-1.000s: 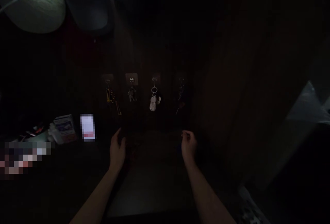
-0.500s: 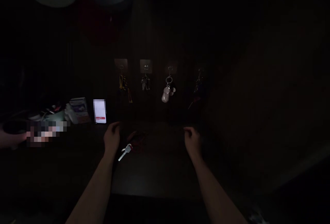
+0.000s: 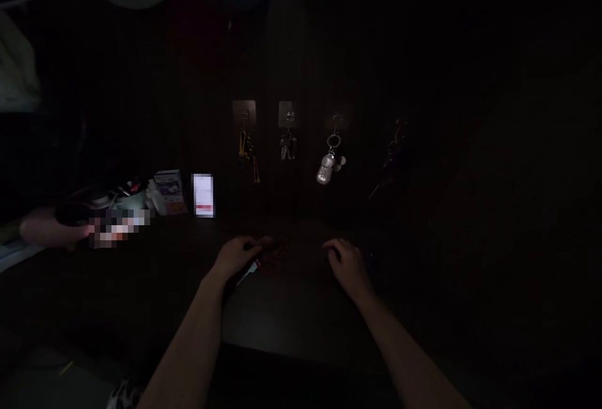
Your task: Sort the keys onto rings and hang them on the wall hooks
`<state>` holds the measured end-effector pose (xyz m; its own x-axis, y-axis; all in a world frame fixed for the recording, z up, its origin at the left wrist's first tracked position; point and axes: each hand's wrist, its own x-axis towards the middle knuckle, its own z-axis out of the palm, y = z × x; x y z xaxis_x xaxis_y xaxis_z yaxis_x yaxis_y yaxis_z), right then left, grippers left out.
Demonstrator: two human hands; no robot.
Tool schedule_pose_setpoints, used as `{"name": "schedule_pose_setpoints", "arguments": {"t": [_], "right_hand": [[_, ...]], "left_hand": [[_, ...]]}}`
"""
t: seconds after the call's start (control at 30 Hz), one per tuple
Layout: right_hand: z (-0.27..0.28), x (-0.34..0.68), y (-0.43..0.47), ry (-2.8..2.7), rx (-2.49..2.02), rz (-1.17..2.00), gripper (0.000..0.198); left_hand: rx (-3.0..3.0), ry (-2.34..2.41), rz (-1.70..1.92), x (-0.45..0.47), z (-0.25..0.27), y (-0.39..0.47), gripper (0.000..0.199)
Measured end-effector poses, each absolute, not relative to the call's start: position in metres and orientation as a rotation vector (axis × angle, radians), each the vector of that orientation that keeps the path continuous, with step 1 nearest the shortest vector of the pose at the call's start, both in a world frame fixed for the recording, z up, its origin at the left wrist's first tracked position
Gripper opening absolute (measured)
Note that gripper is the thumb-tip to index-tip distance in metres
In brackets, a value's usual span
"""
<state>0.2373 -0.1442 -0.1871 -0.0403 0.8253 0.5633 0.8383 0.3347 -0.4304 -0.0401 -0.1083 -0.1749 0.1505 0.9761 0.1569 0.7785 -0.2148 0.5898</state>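
In the dim head view, a silver key (image 3: 245, 274) with a tangled red cord (image 3: 271, 266) lies on the dark tabletop (image 3: 268, 315). My left hand (image 3: 234, 256) hovers over the key's head, partly covering it, with bent fingers and a gap between thumb and fingers. Whether the fingertips touch the key or cord is hard to tell in the dark. Across from it, my right hand (image 3: 347, 263) is held low over the table, fingers loosely curved and apart, nothing visible in them. A faint bluish item (image 3: 371, 261) lies just beyond its outer side.
On wall hooks hang a yellow-and-black strap (image 3: 244, 145), a key bunch (image 3: 288, 145), a ring with a pale charm (image 3: 325, 169) and a dark key set (image 3: 392, 155). A lit phone (image 3: 204, 196) leans at the back, beside boxes (image 3: 170, 192). A pink hairdryer-like object (image 3: 54, 228) lies left.
My left hand has moved rightward onto the key, and my right hand has moved inward to the left. The whole view has shifted, while the key appears unmoved on the table.
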Motion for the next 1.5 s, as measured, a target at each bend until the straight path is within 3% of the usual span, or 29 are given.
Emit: {"name": "schedule_pose_setpoints", "arguments": {"t": [0.47, 0.67, 1.13, 1.33, 1.5], "right_hand": [[-0.181, 0.197, -0.16, -2.308, -1.297, -0.083, 0.025], [-0.185, 0.195, -0.156, -2.267, -1.416, -0.113, 0.013], [-0.178, 0.202, -0.155, -1.863, -1.069, 0.118, 0.009], [-0.178, 0.202, -0.155, -1.837, -0.997, 0.104, 0.009], [-0.177, 0.202, -0.156, -1.818, -1.015, 0.12, 0.011]], "left_hand": [[1.897, 1.32, 0.9, -0.007, -0.167, -0.121, 0.026], [1.914, 1.298, 0.926, -0.007, -0.17, -0.118, 0.025], [2.26, 1.28, 1.131, -0.006, -0.18, -0.117, 0.03], [2.431, 0.941, 1.126, 0.024, -0.173, -0.133, 0.022], [2.301, 0.975, 1.115, 0.036, -0.174, -0.136, 0.017]]}}
